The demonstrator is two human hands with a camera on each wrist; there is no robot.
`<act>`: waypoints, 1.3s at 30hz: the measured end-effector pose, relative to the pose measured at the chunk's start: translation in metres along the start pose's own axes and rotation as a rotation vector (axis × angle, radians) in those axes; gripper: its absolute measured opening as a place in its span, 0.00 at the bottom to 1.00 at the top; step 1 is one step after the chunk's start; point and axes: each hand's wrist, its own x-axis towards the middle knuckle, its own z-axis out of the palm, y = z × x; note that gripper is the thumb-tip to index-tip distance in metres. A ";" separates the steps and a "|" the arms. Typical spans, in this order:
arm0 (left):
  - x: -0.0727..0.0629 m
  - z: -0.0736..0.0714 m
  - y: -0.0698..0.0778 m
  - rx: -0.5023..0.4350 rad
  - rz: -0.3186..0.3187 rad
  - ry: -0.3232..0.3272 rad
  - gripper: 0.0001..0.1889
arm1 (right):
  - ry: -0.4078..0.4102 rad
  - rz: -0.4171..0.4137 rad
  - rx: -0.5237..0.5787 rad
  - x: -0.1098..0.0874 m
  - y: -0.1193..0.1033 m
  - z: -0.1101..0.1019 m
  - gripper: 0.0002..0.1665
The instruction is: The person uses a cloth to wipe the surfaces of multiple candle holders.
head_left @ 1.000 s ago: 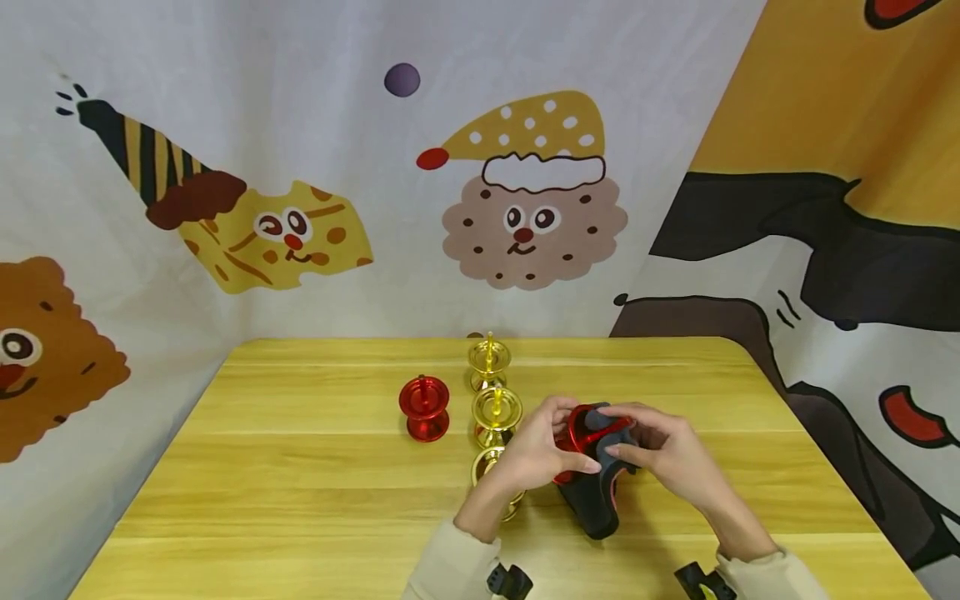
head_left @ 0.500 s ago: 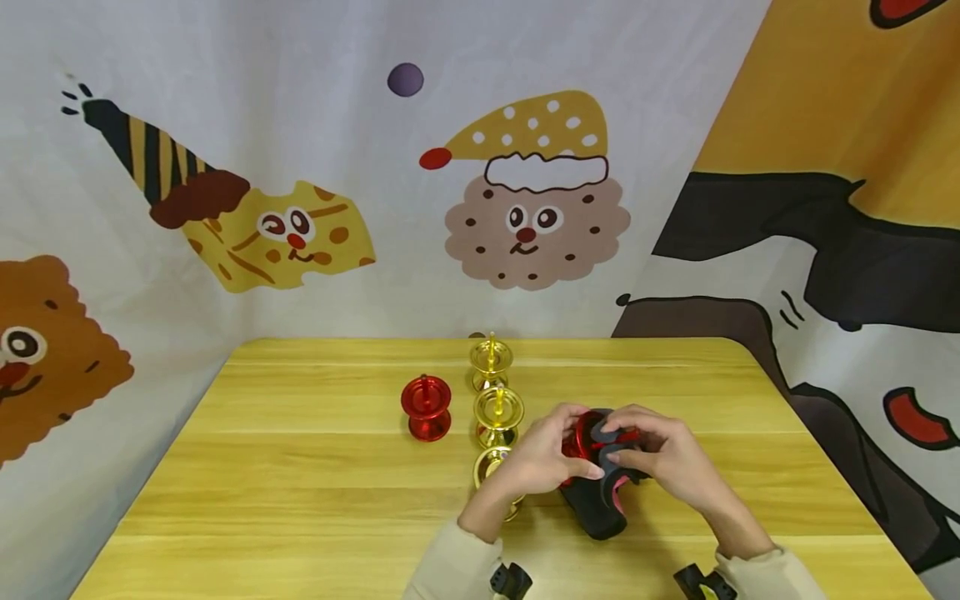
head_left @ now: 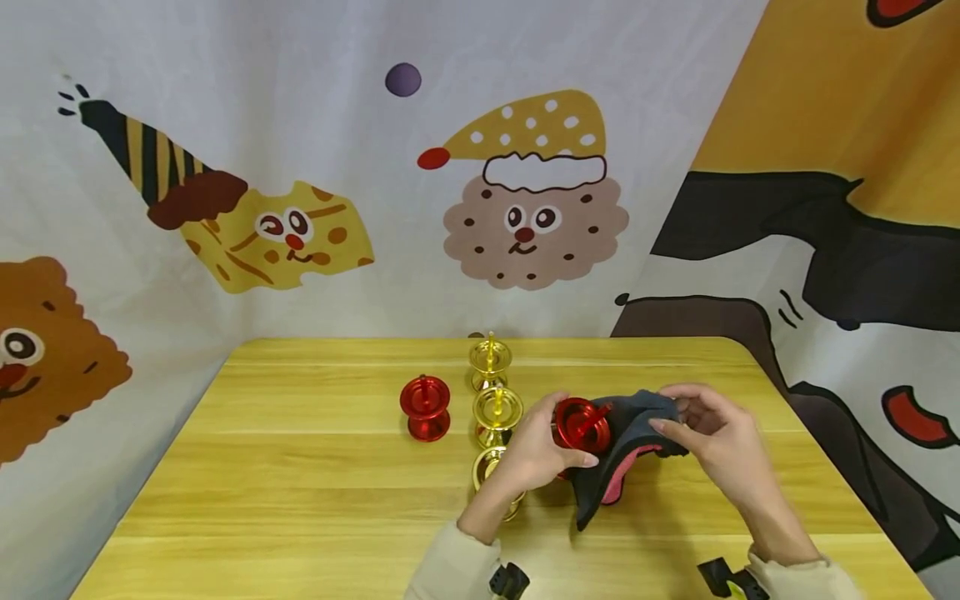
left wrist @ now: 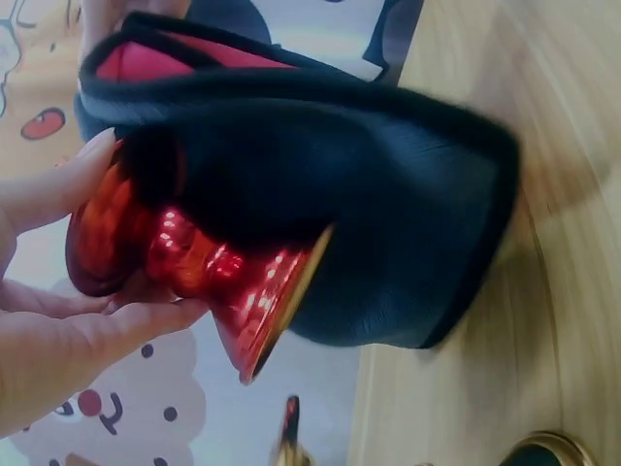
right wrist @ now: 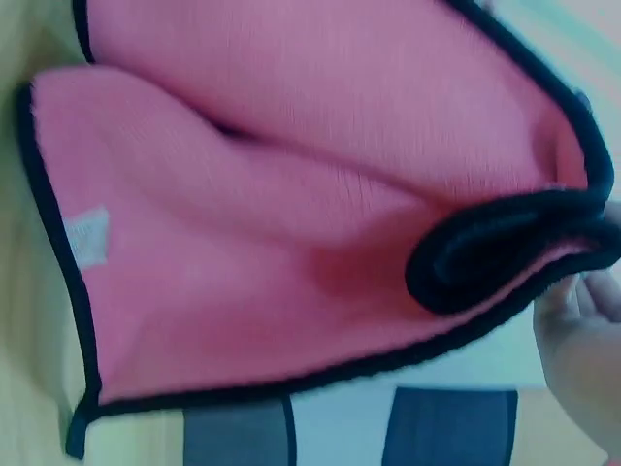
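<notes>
My left hand (head_left: 536, 446) grips a shiny red candle holder (head_left: 579, 427) with a spike in its dish, tilted to the right above the table. In the left wrist view, fingers and thumb wrap the waisted body of the candle holder (left wrist: 209, 262). A dark blue-grey cloth (head_left: 637, 421) with black edging and pink lining hangs against its right side. My right hand (head_left: 720, 442) pinches the cloth's right end between thumb and fingers. The right wrist view is mostly filled by the cloth's pink lining (right wrist: 243, 223), one corner folded over.
Left of the hands, gold candle holders stand in a row on the wooden table (head_left: 300, 492): a far one (head_left: 490, 360), a middle one (head_left: 498, 408) and a near one (head_left: 486, 467), partly behind my left forearm. Another red candle holder (head_left: 425, 404) stands further left.
My right hand has moved right with the cloth, stretching it out and baring the red dish and spike. More pink lining shows. My left hand has stayed nearly in place.
</notes>
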 end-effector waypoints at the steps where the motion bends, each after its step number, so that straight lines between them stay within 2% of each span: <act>1: 0.000 0.000 0.001 -0.010 -0.001 0.014 0.43 | 0.018 -0.007 -0.007 -0.001 0.001 0.004 0.21; 5: 0.000 0.004 0.002 -0.041 -0.008 0.031 0.42 | -0.005 -0.077 0.013 -0.008 0.005 0.025 0.21; 8: -0.001 0.005 0.000 -0.067 -0.020 0.034 0.41 | -0.049 -0.118 -0.069 -0.014 0.007 0.035 0.20; 12: -0.002 0.004 -0.002 -0.078 -0.004 0.044 0.41 | -0.080 -0.106 -0.157 -0.021 0.007 0.041 0.19; 15: -0.002 0.003 -0.003 -0.078 0.006 0.033 0.41 | -0.082 -0.085 -0.127 -0.023 0.006 0.043 0.17; 18: -0.002 0.002 -0.004 -0.112 0.025 -0.005 0.41 | -0.061 -0.095 -0.103 -0.022 0.004 0.044 0.14; 22: -0.001 0.000 -0.006 -0.186 0.056 -0.087 0.40 | -0.052 -0.150 -0.114 -0.018 0.004 0.042 0.13; 27: -0.001 -0.004 -0.006 -0.213 0.098 -0.221 0.39 | -0.097 -0.328 -0.179 -0.006 0.009 0.036 0.17; 29: -0.001 -0.006 -0.005 -0.216 0.113 -0.251 0.39 | -0.122 -0.390 -0.195 0.000 0.011 0.033 0.19; 31: -0.001 -0.006 -0.005 -0.216 0.123 -0.258 0.39 | -0.144 -0.413 -0.204 0.004 0.012 0.032 0.21; 34: -0.002 -0.005 -0.003 -0.147 0.142 -0.216 0.39 | -0.147 -0.357 -0.218 0.005 0.011 0.031 0.21; 39: -0.003 0.001 0.000 -0.002 0.128 -0.068 0.39 | -0.088 -0.145 -0.227 -0.003 0.006 0.038 0.16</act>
